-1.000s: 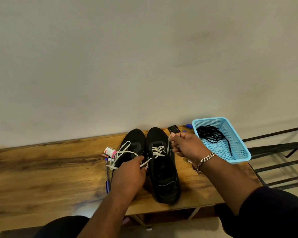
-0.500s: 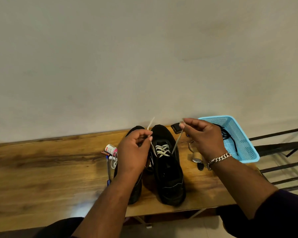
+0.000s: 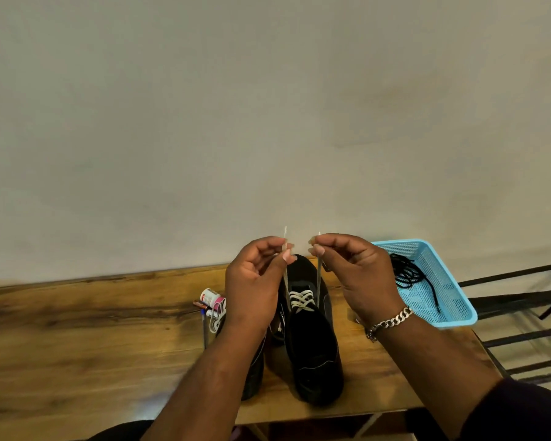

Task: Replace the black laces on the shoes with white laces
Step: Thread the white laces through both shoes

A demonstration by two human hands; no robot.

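A long wooden bench (image 3: 77,338) with a warm, streaked grain runs across the lower part of the view against a plain pale wall (image 3: 268,106). On its right end sits a light blue perforated plastic basket (image 3: 458,316), and coiled inside it lie the removed black laces (image 3: 406,273), well apart from the shoes. Near the middle of the bench two black low-top shoes stand side by side, heels toward the person and toes toward the wall, so their long axis runs straight away from the body. The right black shoe (image 3: 312,345) is in full view, directly below and between the two raised hands; the left black shoe (image 3: 255,370) is mostly hidden under the left forearm. A white flat lace (image 3: 303,300) already criss-crosses the right shoe's eyelets, and its two free ends rise nearly straight up, one to each hand. The left hand (image 3: 255,281) pinches the left end between thumb and fingertips; the right hand (image 3: 357,275), wearing a silver chain bracelet (image 3: 388,323), pinches the right end likewise. Both hands hover at about the same height above the toe end, equally near the shoe, suggesting the ends are being drawn even. Small cluttered items (image 3: 210,300), too small to identify, lie just left of the shoes.
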